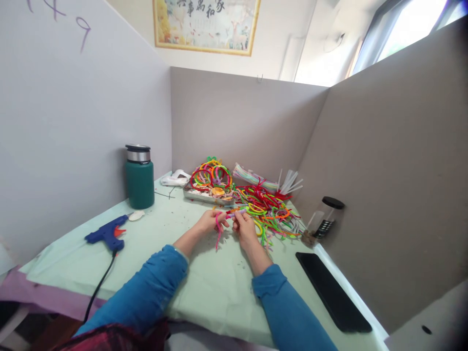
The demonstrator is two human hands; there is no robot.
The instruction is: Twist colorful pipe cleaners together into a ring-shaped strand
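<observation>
Near the middle of the table, my left hand [209, 222] is closed on a pink pipe cleaner [218, 233], whose loose end hangs down below the fingers. Close beside it, my right hand [244, 228] pinches a purple and red stretch of fuzzy pipe cleaner [231, 214] that spans the gap between both hands. Whether the pink and purple parts are one twisted piece, I cannot tell. Just behind the hands lies a tangled heap of coloured pipe cleaners [268, 207]. A metal tray [208, 197] beyond my left hand carries coloured pipe-cleaner rings and small flat pieces.
A blue glue gun [107, 233] with a trailing cord lies at left, near a green bottle [140, 180]. To the right are a black slab [331, 290] and a clear jar [323, 219] with a black lid. Grey partitions [241, 122] wall the table.
</observation>
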